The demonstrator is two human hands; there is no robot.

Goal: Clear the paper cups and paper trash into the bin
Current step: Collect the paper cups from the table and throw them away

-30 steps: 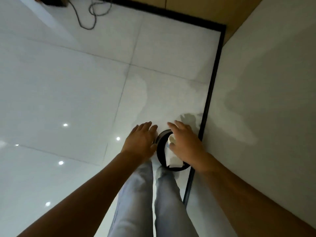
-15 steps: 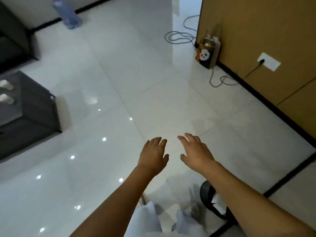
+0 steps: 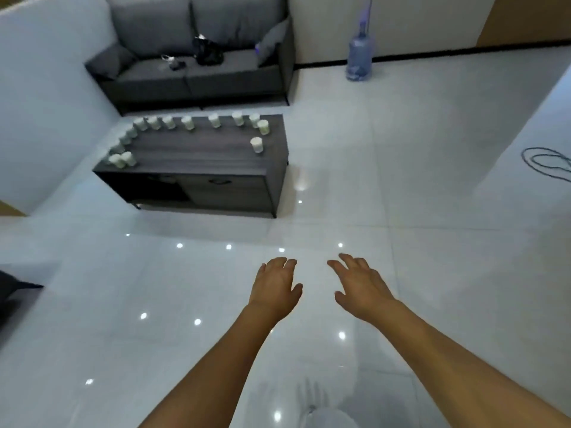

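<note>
— What do we have on the far left?

— We see the dark low table (image 3: 216,159) standing on the glossy white floor (image 3: 401,211), in front of a grey sofa (image 3: 197,57). The paper cups (image 3: 188,122) stand upright on its top: a curved row runs from the front left corner, up the left edge and along the back edge, and one lone cup (image 3: 256,145) stands apart near the right edge.

— And moving toward the middle?

— Our left hand (image 3: 275,288) hangs palm down over bare floor, well short of the table. Its fingers lie close together and slightly curled, the thumb out to the side; it holds nothing.

— The other one?

— Just beside it, not touching, our right hand (image 3: 361,288) is also palm down. Its fingers are loosely spread and bent a little, with nothing between them.

— Farther right?

— We see a large blue water bottle (image 3: 359,57) by the back wall, and a looped dark cable (image 3: 547,163) lying on the floor at the right edge. We cannot see the bin here.
</note>
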